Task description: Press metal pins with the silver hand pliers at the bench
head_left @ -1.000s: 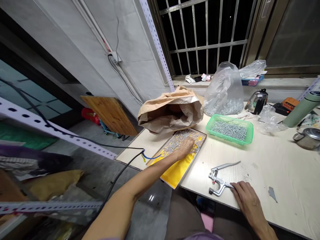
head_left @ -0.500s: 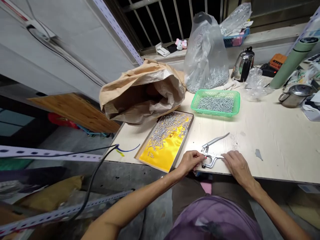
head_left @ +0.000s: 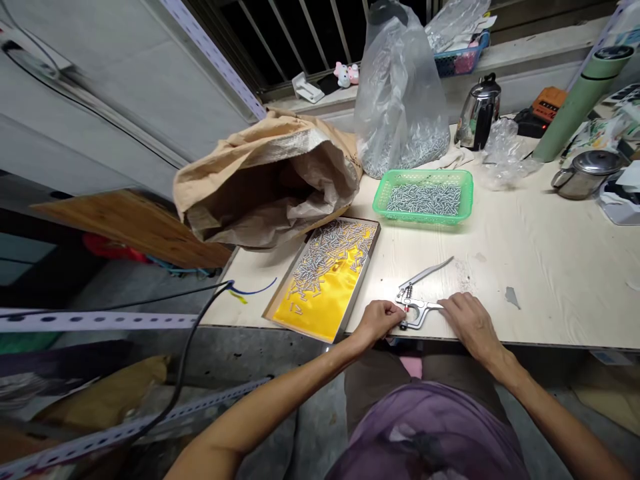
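Silver hand pliers [head_left: 421,308] with a spring and a small red part lie at the table's front edge, their upper handle swung away from the lower one. My left hand [head_left: 376,321] pinches at the jaw end; what its fingertips hold is too small to make out. My right hand [head_left: 470,325] grips the end of the lower handle, fingers curled over it. To the left of my left hand is a shallow tray [head_left: 358,288] lined with yellow cloth, with many small metal pins on it. A green plastic basket [head_left: 425,217] behind the pliers holds more such pins.
A large open brown paper sack [head_left: 225,190] leans behind the tray. Beside it stands a clear plastic bag [head_left: 403,100] of metal pieces. A kettle [head_left: 479,110], green flask [head_left: 583,103] and steel mug [head_left: 585,177] stand at the back right. Cables [head_left: 187,353] hang at left.
The camera view has shifted slightly, so the scene sits a little higher and further left. Both hands keep their places at the pliers.
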Demonstrator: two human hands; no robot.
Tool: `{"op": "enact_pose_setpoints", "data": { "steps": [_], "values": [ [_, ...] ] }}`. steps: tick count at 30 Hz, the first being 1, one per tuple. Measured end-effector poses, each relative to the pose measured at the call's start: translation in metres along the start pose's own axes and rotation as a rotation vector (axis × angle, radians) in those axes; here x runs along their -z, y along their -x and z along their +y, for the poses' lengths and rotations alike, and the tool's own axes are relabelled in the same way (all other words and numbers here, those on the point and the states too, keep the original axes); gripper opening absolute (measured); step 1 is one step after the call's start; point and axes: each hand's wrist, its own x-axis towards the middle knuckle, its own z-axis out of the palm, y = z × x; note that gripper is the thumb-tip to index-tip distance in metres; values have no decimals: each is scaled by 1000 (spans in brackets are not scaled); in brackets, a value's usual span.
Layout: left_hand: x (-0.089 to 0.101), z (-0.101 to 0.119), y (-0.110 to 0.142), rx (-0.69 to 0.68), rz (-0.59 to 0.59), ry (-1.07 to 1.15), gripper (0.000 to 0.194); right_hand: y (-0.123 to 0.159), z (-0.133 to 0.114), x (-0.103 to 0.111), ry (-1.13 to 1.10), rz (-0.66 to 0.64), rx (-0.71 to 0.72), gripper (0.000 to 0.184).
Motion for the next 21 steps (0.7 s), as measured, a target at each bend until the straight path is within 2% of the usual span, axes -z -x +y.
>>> {"op": "enact_pose_setpoints", "data": {
  "steps": [3, 6, 7, 11, 14, 21],
  "values": [
    [3, 1, -2, 2, -67, -18, 19, 2, 1, 1, -21, -43, -13, 18],
    [5, 1, -3, 25, -139, -15, 21, 0, 5, 5, -87, -149, -10, 19],
    [5, 1, -2, 34, -155, -10, 22, -2, 7, 7, -102, -178, -6, 25],
    [5, 2, 1, 70, -159, -4, 22, -20, 24, 10, -78, -257, 67, 67],
    [4, 1, 3, 82, -161, 3, 25, -37, 37, 7, -59, -330, 153, 85],
    [4, 1, 6, 94, -152, -1, 25, -55, 40, 5, -25, -403, 192, 89]
  ]
}}
